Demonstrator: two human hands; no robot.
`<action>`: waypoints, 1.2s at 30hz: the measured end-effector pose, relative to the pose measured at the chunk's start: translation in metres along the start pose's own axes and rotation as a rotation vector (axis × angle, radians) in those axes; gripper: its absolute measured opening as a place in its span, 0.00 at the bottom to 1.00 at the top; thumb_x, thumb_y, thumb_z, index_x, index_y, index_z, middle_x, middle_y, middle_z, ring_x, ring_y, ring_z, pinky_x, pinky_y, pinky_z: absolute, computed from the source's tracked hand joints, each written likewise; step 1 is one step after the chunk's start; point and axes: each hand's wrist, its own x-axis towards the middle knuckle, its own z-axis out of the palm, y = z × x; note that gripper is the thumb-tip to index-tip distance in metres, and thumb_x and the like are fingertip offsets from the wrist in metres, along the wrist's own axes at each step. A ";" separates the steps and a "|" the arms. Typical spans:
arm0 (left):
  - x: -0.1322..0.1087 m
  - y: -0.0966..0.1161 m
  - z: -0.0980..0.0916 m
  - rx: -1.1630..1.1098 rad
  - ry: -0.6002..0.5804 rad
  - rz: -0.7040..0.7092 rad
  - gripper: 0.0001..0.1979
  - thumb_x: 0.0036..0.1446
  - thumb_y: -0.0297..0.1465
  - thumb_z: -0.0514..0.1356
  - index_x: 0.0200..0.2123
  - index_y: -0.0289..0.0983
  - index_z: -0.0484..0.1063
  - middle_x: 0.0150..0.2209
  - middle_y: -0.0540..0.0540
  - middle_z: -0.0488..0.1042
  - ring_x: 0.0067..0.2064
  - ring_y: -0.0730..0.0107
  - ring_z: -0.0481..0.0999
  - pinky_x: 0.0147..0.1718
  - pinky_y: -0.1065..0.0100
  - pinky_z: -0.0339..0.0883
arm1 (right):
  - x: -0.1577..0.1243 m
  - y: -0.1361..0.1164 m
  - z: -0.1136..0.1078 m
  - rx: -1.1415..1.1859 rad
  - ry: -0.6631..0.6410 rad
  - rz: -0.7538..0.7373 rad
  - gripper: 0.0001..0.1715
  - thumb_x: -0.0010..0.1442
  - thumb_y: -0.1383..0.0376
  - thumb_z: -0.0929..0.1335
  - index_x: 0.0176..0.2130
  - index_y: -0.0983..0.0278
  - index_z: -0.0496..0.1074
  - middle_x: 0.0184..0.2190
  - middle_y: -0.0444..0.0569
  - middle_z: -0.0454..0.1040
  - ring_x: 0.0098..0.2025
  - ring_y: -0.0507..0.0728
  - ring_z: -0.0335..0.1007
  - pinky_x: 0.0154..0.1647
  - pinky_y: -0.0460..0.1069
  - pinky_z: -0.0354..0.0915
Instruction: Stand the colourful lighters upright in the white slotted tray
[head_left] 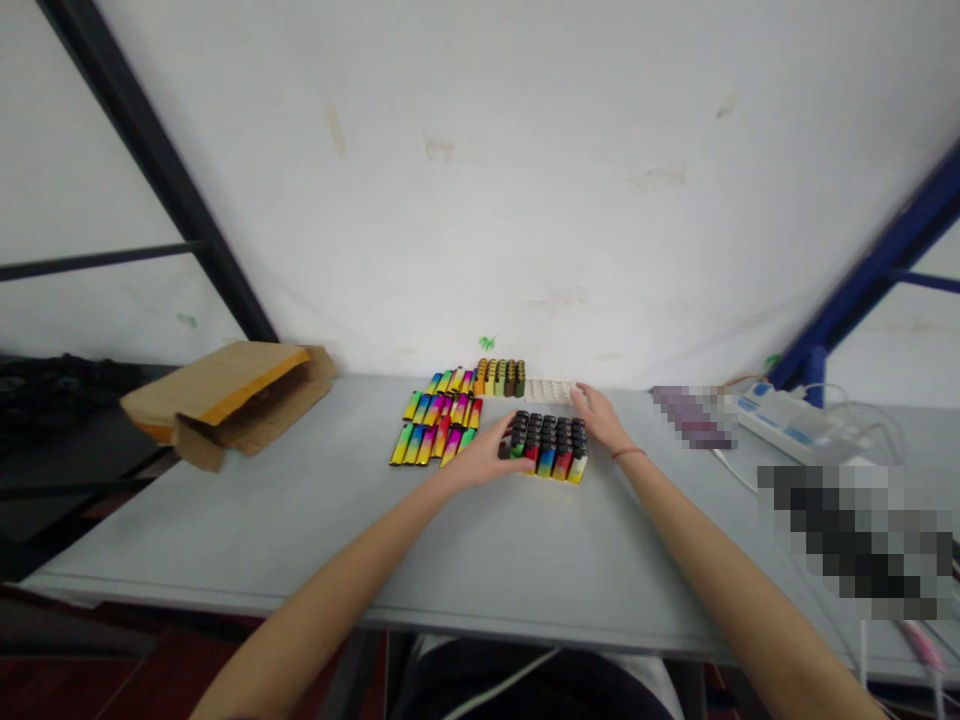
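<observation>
On a pale grey table (337, 520) against a white wall (525, 220), seen from the wearer's own eyes, two bare arms reach forward to a compact block of upright lighters (549, 445) near the middle. Their tops are black; the front row shows green, red, blue and whitish bodies. The left hand (491, 455) is clasped on the block's left end, its thumb along the front and its fingers curved around the far corner. The right hand (596, 412), with a thin reddish band (628, 453) at the wrist, is beyond the block's right side, fingertips at the right end of a white tray (551, 390); whether they grip it or merely rest beside it, I cannot tell. Left of the tray stands a second upright group (500, 380), yellowish to dark. Slim rainbow-coloured pieces (427, 440) lie flat in rough rows to the left of the block. Farther left is an open brown cardboard packet (225, 385); well to the right, a white power strip (776, 425).
</observation>
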 end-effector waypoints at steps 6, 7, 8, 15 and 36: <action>0.005 0.003 -0.008 -0.061 -0.005 -0.032 0.41 0.43 0.34 0.75 0.61 0.36 0.67 0.60 0.35 0.73 0.59 0.52 0.75 0.58 0.50 0.70 | -0.069 0.026 -0.021 0.317 -0.340 -0.189 0.53 0.63 0.30 0.54 0.68 0.63 0.62 0.65 0.60 0.69 0.65 0.67 0.67 0.68 0.62 0.60; 0.006 0.003 -0.009 -0.066 0.000 -0.036 0.41 0.43 0.33 0.76 0.60 0.35 0.67 0.60 0.34 0.73 0.59 0.51 0.75 0.58 0.50 0.71 | -0.076 0.025 -0.021 0.291 -0.362 -0.231 0.58 0.57 0.28 0.61 0.69 0.64 0.61 0.66 0.63 0.67 0.67 0.70 0.64 0.69 0.64 0.58; 0.006 0.004 -0.010 -0.076 0.000 -0.039 0.40 0.42 0.32 0.76 0.59 0.35 0.67 0.59 0.34 0.73 0.59 0.51 0.75 0.57 0.50 0.72 | -0.081 0.023 -0.021 0.247 -0.369 -0.257 0.63 0.52 0.28 0.66 0.69 0.65 0.60 0.66 0.65 0.67 0.67 0.72 0.62 0.70 0.67 0.53; 0.015 0.016 -0.024 -0.020 -0.097 -0.051 0.40 0.42 0.34 0.76 0.58 0.38 0.67 0.60 0.36 0.72 0.59 0.51 0.75 0.56 0.51 0.72 | -0.085 -0.003 -0.017 0.076 -0.302 -0.272 0.55 0.49 0.42 0.77 0.65 0.65 0.64 0.62 0.65 0.71 0.63 0.73 0.67 0.67 0.71 0.53; 0.023 -0.008 -0.010 0.033 0.071 0.096 0.15 0.49 0.33 0.66 0.41 0.36 0.70 0.36 0.50 0.73 0.40 0.67 0.74 0.44 0.65 0.73 | -0.087 -0.002 -0.013 0.045 -0.252 -0.303 0.44 0.53 0.45 0.75 0.60 0.64 0.68 0.58 0.62 0.75 0.57 0.71 0.72 0.63 0.69 0.59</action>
